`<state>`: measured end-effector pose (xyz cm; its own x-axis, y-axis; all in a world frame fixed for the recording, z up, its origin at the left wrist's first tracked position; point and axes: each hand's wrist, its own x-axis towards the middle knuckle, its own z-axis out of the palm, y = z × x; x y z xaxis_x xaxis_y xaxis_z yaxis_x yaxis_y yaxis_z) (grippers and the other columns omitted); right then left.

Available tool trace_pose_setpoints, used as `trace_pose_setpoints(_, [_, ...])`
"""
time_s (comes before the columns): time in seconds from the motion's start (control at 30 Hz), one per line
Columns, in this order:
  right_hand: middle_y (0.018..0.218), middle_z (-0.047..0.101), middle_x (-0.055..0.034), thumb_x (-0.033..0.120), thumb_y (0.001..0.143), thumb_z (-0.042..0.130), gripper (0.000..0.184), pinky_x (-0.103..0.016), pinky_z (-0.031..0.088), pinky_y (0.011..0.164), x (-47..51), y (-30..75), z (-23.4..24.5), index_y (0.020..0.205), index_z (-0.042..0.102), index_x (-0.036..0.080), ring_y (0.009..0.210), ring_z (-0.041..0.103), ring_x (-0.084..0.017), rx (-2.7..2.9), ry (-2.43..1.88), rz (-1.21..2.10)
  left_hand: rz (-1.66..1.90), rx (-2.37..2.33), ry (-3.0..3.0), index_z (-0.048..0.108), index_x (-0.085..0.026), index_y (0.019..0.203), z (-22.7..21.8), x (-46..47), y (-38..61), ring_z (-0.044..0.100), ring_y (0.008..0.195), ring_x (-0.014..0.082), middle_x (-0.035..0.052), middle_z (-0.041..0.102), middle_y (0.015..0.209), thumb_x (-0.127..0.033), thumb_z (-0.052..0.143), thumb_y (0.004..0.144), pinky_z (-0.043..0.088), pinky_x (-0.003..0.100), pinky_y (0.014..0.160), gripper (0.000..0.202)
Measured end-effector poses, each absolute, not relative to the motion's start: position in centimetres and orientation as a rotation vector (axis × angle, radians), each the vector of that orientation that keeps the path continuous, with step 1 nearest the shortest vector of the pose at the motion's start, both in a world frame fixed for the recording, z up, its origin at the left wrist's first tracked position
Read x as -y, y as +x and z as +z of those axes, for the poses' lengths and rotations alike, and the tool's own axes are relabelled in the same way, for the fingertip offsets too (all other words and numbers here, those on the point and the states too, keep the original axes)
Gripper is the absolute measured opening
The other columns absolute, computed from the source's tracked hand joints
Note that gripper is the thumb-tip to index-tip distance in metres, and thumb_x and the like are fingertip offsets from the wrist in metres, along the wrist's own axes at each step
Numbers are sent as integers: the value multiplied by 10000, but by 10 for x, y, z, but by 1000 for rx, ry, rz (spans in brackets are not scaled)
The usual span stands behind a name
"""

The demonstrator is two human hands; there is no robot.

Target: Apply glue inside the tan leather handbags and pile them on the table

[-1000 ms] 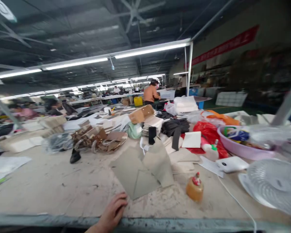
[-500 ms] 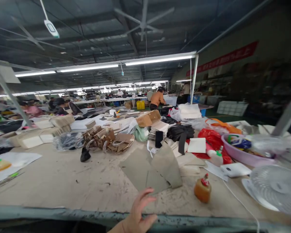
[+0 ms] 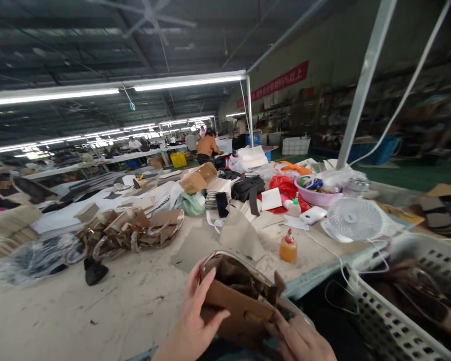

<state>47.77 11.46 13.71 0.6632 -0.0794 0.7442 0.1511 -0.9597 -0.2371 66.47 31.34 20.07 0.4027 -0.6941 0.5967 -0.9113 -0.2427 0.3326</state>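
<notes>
A brown handbag (image 3: 236,306) with a dark lining sits between my hands at the table's near edge, its mouth open toward the top. My left hand (image 3: 195,316) grips its left side, thumb across the front and fingers behind the rim. At the bag's right end my right hand (image 3: 298,333) holds the lower front corner, slightly blurred. Just beyond the bag lie grey-beige sheets (image 3: 236,233) of material. To the right of these stands a small amber bottle (image 3: 288,248) with a red top.
More brown bags (image 3: 130,228) lie in a row at left, by a black object (image 3: 95,271) and clear plastic (image 3: 37,258). On the right are a clear fan (image 3: 355,218), a lilac basin (image 3: 317,197) and a white perforated crate (image 3: 394,321) holding brown items. A person in orange (image 3: 206,146) bends farther back.
The view has swung right, bringing the white crate into sight. My left hand, spread with nothing in it before, now holds the brown handbag. My right hand has appeared on the bag.
</notes>
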Motion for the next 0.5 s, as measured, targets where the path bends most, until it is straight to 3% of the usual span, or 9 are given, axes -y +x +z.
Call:
trace_pose_setpoints(0.07, [693,606,-48,104,847,472,442,-291,559,541,-126,499,158,1286,474,159,611,618,-194,127,-2646,-1133,533,1403,2092,458,-254,1313,207,-325,671,144,1424,374,131,112,1546,-224,639,802,341,558,1084,543])
trace_pose_setpoints(0.1, [732,617,-64,100,850,465,421,-310,565,582,-131,508,168,1268,488,143,656,625,-202,141,-2655,-1091,579,1427,2101,522,-246,1229,209,-328,674,140,1421,380,122,152,1535,-219,647,795,318,567,1091,452])
trace_pose_setpoints(0.17, [825,636,-95,90,867,426,376,-355,563,680,-141,524,187,1227,528,131,764,630,-222,128,-2641,-973,638,1436,2087,568,-224,1097,210,-330,681,314,1339,348,127,394,1393,-236,664,788,353,525,1061,324])
trace_pose_setpoints(0.23, [879,640,-99,100,891,402,325,-368,547,728,-149,538,204,1148,593,157,819,621,-222,43,-2571,-786,599,1389,2077,572,-215,999,207,-330,691,524,1081,277,88,593,1083,-270,664,794,441,434,927,232])
trace_pose_setpoints(0.33, [976,655,-77,193,870,546,279,-366,527,828,-152,552,225,1130,643,221,908,621,-214,-74,-2306,-441,347,1186,2067,587,-213,830,197,-332,715,566,789,221,31,621,798,-336,659,790,446,349,729,148])
trace_pose_setpoints(0.4, [1121,645,-80,312,846,624,401,-389,497,928,-146,555,233,1242,598,250,1020,613,-225,-54,-1993,-262,113,971,2018,598,-207,769,189,-339,732,560,745,209,21,613,757,-378,659,775,430,321,687,181])
trace_pose_setpoints(0.5, [1200,625,-111,490,901,524,459,-438,483,959,-130,553,229,1283,573,239,1110,592,-252,-59,-1499,-221,-148,700,1843,625,-199,807,174,-356,755,547,754,192,11,610,778,-407,664,753,419,287,689,218])
